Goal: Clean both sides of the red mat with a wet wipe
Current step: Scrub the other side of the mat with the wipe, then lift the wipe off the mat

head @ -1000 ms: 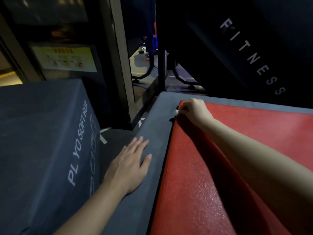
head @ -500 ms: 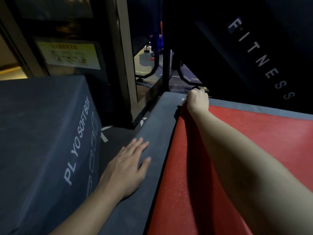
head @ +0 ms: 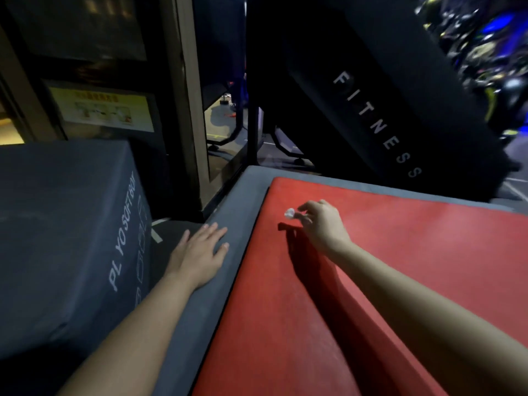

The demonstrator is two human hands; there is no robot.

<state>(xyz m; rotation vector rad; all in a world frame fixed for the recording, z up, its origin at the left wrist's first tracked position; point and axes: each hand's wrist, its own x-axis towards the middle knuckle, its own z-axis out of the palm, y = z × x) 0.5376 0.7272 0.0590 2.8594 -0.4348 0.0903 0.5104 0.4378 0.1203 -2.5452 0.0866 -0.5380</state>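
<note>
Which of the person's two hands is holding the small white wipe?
The right hand: it pinches the wadded wipe over the red mat, while the left hand lies flat and empty on the grey pad beside it.

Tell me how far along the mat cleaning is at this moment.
Done: unclear; no wiped area is distinguishable on the red mat. In hand: right hand pinches a wadded wet wipe above its far corner; left hand rests on the grey pad. Left: the underside, apparently.

Dim gym, grey plyo soft box (head: 65, 224) left, yellow poster (head: 103, 110), black FITNESS panel (head: 371, 110) behind
</note>
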